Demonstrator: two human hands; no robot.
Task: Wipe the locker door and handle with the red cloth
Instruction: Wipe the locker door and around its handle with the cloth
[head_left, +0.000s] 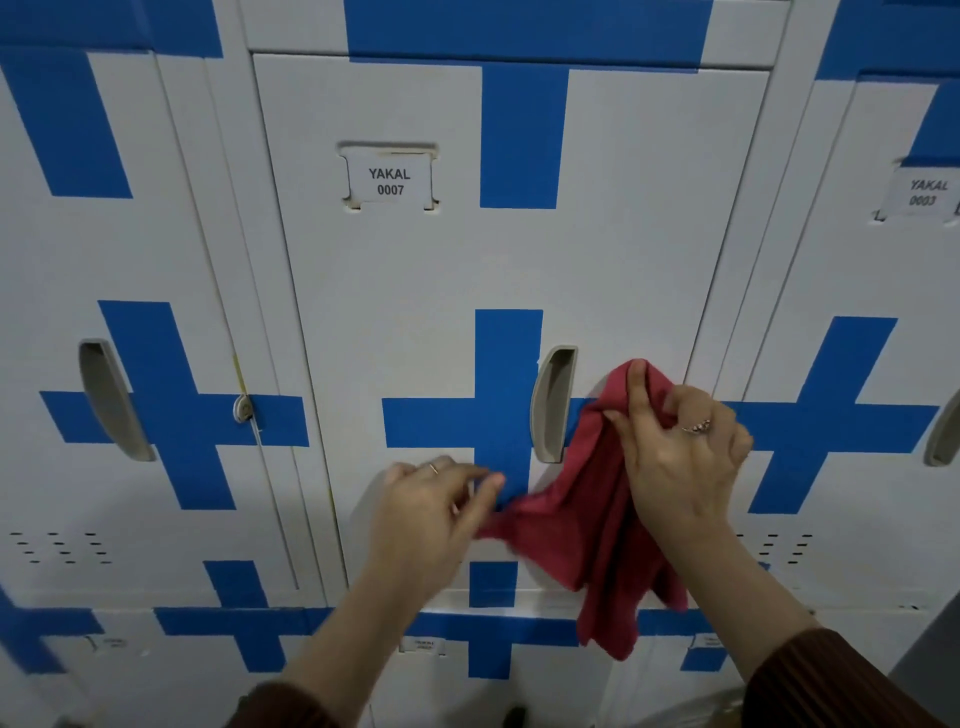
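The red cloth is gripped at its upper edge by the right hand, with thumb and fingers curled round a bunched fold. A ring is worn on that hand. The rest of the cloth is seen hanging in loose folds in front of the locker door, just right of the recessed grey handle. The cloth's lower left corner is drawn out toward the left hand, whose fingers are loosely bent at that corner. Because of blur, it cannot be told whether the corner is pinched. The door is white and marked with blue crosses. A label reading "YAKAL 0007" is fitted above the handle.
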